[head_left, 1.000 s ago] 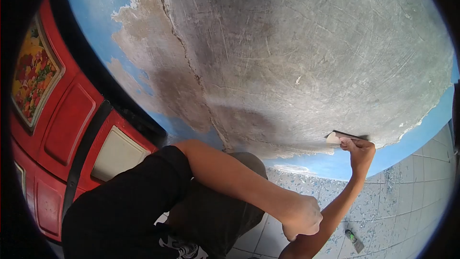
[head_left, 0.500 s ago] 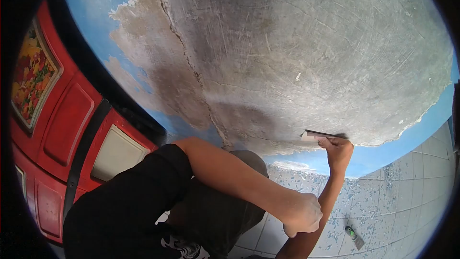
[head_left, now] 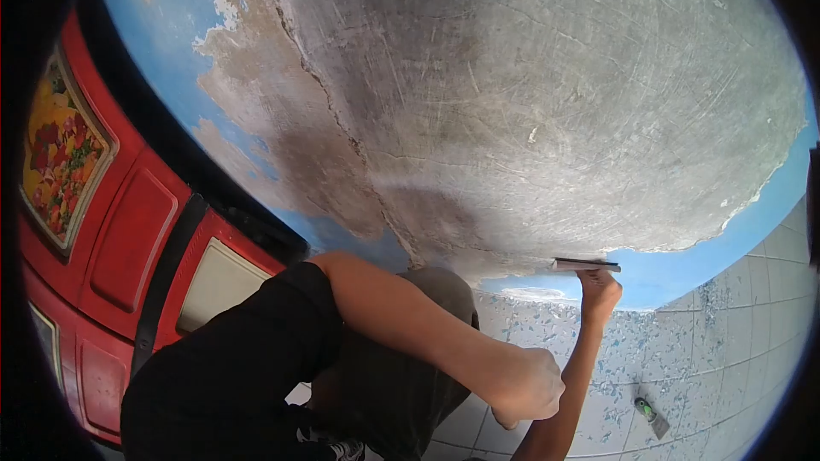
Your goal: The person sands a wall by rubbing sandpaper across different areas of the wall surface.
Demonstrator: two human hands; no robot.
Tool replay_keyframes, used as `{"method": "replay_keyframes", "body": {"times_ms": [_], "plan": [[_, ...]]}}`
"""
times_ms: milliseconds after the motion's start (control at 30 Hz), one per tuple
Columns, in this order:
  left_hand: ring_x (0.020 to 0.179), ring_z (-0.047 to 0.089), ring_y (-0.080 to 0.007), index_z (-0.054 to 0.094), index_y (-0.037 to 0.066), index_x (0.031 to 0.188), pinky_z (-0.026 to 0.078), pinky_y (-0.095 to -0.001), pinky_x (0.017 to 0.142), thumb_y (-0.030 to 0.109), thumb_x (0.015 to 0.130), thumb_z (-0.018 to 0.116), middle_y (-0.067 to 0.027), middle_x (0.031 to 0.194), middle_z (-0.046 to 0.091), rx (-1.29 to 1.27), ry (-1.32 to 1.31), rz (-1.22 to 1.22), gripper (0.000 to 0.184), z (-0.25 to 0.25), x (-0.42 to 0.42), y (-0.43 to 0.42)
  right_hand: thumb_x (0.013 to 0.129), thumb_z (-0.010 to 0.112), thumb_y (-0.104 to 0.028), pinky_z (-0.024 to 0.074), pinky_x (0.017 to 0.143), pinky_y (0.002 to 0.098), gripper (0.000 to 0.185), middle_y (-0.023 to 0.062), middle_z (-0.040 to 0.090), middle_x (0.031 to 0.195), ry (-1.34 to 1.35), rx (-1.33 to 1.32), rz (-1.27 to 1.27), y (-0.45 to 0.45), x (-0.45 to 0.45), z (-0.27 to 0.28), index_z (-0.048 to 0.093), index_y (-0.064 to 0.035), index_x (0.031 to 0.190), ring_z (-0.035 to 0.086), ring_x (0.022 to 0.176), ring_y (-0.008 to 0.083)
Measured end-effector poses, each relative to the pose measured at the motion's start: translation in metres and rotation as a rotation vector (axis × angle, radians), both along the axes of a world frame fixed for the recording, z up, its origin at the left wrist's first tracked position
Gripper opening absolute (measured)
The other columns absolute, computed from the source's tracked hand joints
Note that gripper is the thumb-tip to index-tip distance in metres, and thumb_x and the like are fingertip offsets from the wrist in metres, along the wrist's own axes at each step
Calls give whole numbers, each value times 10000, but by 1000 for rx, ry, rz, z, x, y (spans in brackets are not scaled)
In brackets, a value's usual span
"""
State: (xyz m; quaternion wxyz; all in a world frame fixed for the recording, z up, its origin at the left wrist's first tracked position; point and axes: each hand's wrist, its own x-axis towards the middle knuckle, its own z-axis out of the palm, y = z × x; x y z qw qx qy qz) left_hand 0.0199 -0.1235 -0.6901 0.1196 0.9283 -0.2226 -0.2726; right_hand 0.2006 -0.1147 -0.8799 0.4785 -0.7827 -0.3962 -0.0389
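Observation:
My right hand (head_left: 600, 292) grips a wide, flat-bladed scraper (head_left: 586, 265) from below. Its long edge lies against the lower wall, at the ragged border between bare grey plaster (head_left: 547, 171) and blue paint (head_left: 675, 269). My left hand (head_left: 530, 386) is closed in a fist in front of my right forearm. Its palm side is turned away, so anything inside the fingers is hidden. A second scraper (head_left: 653, 417), with a black and green handle, lies on the tiled floor at the lower right.
Paint flakes (head_left: 615, 350) litter the grey floor tiles (head_left: 743, 333) along the wall base. At left stands a red cabinet (head_left: 128, 230) with picture panels. A crack (head_left: 329, 94) runs down the plaster. My bent knee (head_left: 440, 286) is near the wall.
The scraper in my right hand has moved slightly down the wall and now appears more edge-on. My left fist is almost unmoved. The whole view has shifted a little.

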Motion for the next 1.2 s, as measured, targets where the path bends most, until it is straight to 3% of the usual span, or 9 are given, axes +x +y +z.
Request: {"method": "replay_keyframes", "body": {"times_ms": [67, 200, 267, 300, 500, 600, 833, 967, 1200], "plan": [[612, 617, -300, 613, -3, 589, 480, -398, 569, 156, 582, 618, -145, 568, 591, -145, -140, 23, 159, -6, -2, 0, 662, 744, -183, 467, 542, 339, 193, 135, 639, 667, 80, 54, 3, 4, -3, -12, 641, -19, 663, 613, 569, 279], [635, 618, -303, 618, 4, 610, 481, -390, 577, 177, 581, 629, -148, 584, 594, -192, -242, 25, 176, -14, 15, -3, 675, 738, -250, 481, 605, 365, 207, 116, 650, 730, -82, -52, 278, 39, -69, -20, 673, -59, 719, 623, 677, 288], [858, 617, -283, 650, 14, 842, 493, -373, 717, 290, 633, 656, -135, 832, 641, -71, -57, -7, 347, -12, 27, -3, 637, 768, -226, 456, 532, 359, 214, 119, 631, 657, -110, 14, 232, 50, -99, -15, 657, -48, 679, 610, 592, 290], [687, 624, -288, 636, 7, 687, 484, -383, 596, 207, 594, 632, -144, 646, 617, -191, -269, 41, 220, -22, 19, 2, 638, 770, -216, 457, 524, 353, 216, 124, 631, 647, -63, 46, 236, 49, -91, -25, 656, -36, 670, 613, 578, 288], [699, 629, -286, 636, 9, 706, 495, -385, 622, 213, 601, 636, -140, 639, 615, -16, -48, 81, 230, -20, 20, 14, 618, 793, -236, 469, 493, 326, 259, 149, 632, 624, 140, -6, 161, 20, -27, -1, 674, -5, 637, 617, 526, 272], [690, 629, -285, 636, 6, 704, 499, -384, 622, 207, 599, 634, -141, 643, 616, -92, -79, 57, 226, -16, 24, 16, 628, 774, -292, 457, 489, 349, 287, 131, 616, 583, -134, 62, 215, 40, -51, 1, 669, -25, 611, 597, 498, 286], [666, 631, -286, 631, -1, 686, 499, -390, 591, 206, 587, 648, -144, 649, 623, -170, -212, 74, 230, -29, 25, 20, 619, 785, -249, 457, 487, 333, 246, 115, 625, 582, -132, 121, 279, 47, -48, -18, 677, -28, 624, 602, 491, 250], [641, 631, -281, 629, 9, 648, 495, -386, 569, 195, 589, 637, -134, 623, 619, -76, -71, 76, 196, -15, 24, 23, 623, 767, -239, 481, 564, 355, 231, 140, 647, 672, 227, -123, 205, 24, -27, 20, 695, -29, 688, 625, 597, 291], [694, 630, -287, 629, 6, 689, 493, -394, 609, 169, 588, 616, -139, 644, 617, -146, -113, 4, 193, -24, 38, 3, 609, 780, -199, 459, 493, 312, 216, 129, 623, 576, -156, -69, 211, 30, -34, -7, 682, -12, 652, 599, 485, 249]]}}
